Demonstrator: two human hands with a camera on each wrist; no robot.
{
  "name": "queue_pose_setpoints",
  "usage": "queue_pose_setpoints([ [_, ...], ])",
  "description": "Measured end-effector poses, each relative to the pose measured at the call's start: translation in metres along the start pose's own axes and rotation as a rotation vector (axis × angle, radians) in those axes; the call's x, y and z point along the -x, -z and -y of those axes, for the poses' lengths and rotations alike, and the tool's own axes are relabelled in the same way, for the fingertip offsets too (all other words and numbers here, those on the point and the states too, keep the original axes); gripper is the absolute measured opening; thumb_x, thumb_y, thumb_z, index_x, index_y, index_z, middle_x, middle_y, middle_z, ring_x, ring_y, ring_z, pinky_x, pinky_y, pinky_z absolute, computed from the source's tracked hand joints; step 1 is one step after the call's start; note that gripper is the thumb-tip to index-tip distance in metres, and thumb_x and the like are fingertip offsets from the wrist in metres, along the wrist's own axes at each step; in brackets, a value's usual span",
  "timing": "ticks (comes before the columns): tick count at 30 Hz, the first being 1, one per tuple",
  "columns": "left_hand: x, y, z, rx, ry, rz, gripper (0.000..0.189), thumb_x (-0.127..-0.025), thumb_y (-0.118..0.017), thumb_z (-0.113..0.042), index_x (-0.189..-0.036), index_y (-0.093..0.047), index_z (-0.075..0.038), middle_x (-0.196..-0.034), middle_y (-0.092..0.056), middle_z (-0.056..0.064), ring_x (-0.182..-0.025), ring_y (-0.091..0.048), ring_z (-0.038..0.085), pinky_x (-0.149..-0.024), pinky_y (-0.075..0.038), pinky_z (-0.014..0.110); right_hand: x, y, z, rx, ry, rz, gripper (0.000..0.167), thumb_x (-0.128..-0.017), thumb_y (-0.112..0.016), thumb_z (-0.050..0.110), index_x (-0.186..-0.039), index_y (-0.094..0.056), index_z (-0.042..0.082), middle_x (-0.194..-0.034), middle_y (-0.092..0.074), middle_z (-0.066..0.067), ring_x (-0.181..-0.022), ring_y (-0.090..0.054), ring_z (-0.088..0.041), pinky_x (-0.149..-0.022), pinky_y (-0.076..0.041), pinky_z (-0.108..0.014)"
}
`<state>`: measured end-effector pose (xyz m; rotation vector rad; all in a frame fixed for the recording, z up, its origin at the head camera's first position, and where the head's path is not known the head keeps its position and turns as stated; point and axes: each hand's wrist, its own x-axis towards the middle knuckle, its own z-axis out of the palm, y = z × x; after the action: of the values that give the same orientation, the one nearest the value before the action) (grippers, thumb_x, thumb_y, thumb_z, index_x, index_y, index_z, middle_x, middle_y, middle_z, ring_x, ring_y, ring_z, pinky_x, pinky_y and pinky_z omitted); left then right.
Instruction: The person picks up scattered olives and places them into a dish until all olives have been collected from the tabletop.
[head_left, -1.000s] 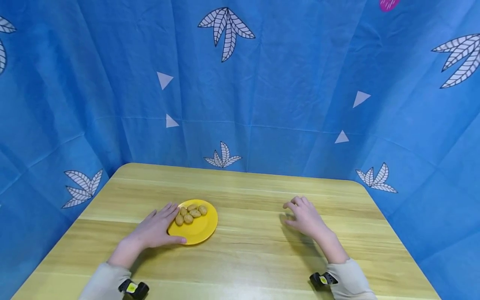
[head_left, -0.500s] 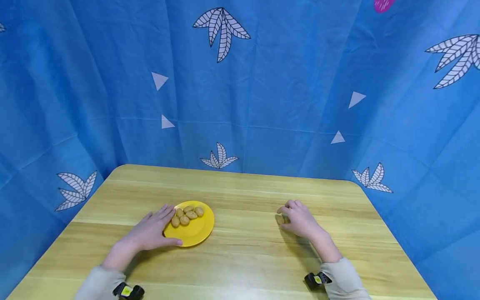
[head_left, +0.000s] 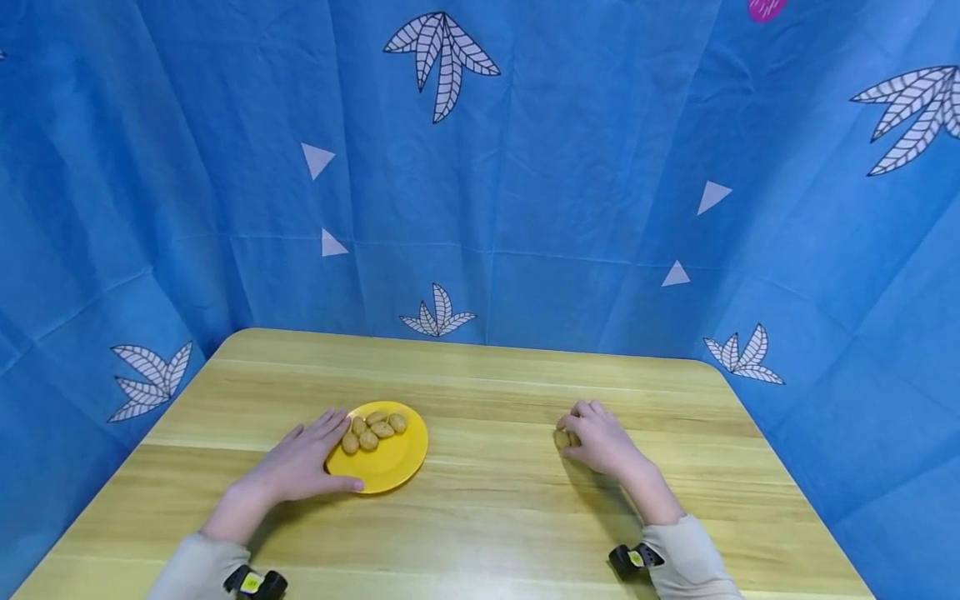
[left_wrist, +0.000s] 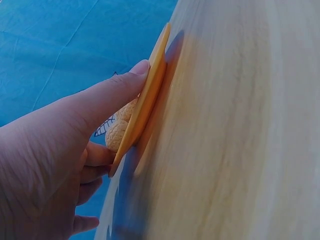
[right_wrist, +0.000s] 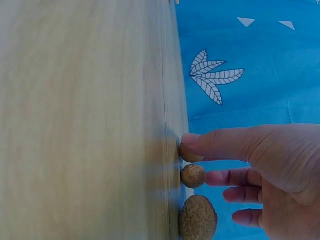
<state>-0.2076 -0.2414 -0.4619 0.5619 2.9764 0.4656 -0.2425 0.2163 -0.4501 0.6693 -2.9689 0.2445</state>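
On the left of the table, a yellow plate (head_left: pixel 386 471) bears several tan, wrinkled walnuts (head_left: pixel 368 440). My left hand (head_left: pixel 300 467) rests at its left rim with spread fingers, the thumb pressing the near edge. The left wrist view shows that thumb on the plate's rim and walnuts (left_wrist: pixel 116 136) beside the fingers. Farther right, my right hand (head_left: pixel 602 442) is low over the table, its curled thumb and fingers around walnuts (head_left: pixel 562 439). In the right wrist view the thumb covers part of one walnut (right_wrist: pixel 190 154). A fingertip touches a second walnut (right_wrist: pixel 193 176); a larger one (right_wrist: pixel 198 218) lies beside them.
The wooden table (head_left: pixel 480 533) has rounded far corners. A blue curtain (head_left: pixel 570 167) with white leaf prints hangs behind and at both sides. Bare tabletop lies between the plate and my right hand. Each wrist wears a small black camera (head_left: pixel 255 582).
My right hand has come down, its fingers closing around walnuts that now show at its left side. The left hand keeps its place on the plate. The head view has shifted slightly.
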Motion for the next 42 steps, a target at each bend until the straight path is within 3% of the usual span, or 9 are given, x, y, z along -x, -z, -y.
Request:
queue_pose_setpoints([
  [15,0.0,-0.002,0.002,0.018,0.01,0.015,0.11,-0.075,-0.063,-0.074,-0.151,-0.032,-0.001,-0.159,-0.029,0.02,-0.147,-0.024,0.041,-0.113,-0.022,0.068,0.0,0.002,0.008,0.028,0.02,-0.019,0.034,-0.075,-0.083,0.026,-0.104,-0.07,0.011,-0.097,-0.057,-0.002,-0.089,-0.046,-0.018,-0.076,-0.04,-0.035],
  [25,-0.003,-0.002,0.004,0.0,-0.001,0.0,0.11,-0.074,-0.064,-0.074,-0.151,-0.032,-0.001,-0.158,-0.029,0.02,-0.147,-0.025,0.04,-0.113,-0.023,0.068,-0.01,0.009,0.032,0.048,0.132,-0.118,0.029,-0.075,-0.084,0.024,-0.099,-0.071,0.014,-0.098,-0.059,-0.001,-0.089,-0.05,-0.019,-0.076,-0.044,-0.035],
  [32,-0.003,0.0,0.004,0.002,-0.003,-0.001,0.11,-0.074,-0.064,-0.073,-0.151,-0.033,-0.001,-0.158,-0.029,0.021,-0.147,-0.025,0.041,-0.113,-0.023,0.068,-0.017,0.012,0.049,0.032,0.146,-0.114,0.028,-0.077,-0.082,0.026,-0.099,-0.07,0.014,-0.099,-0.058,-0.002,-0.093,-0.051,-0.021,-0.077,-0.044,-0.037],
  [42,-0.001,-0.001,0.004,0.011,0.006,0.002,0.11,-0.073,-0.065,-0.073,-0.15,-0.034,-0.001,-0.158,-0.03,0.02,-0.147,-0.025,0.041,-0.114,-0.022,0.068,-0.026,0.01,0.068,0.061,0.236,-0.16,0.029,-0.076,-0.082,0.03,-0.098,-0.07,0.016,-0.1,-0.059,-0.001,-0.091,-0.051,-0.019,-0.073,-0.045,-0.033],
])
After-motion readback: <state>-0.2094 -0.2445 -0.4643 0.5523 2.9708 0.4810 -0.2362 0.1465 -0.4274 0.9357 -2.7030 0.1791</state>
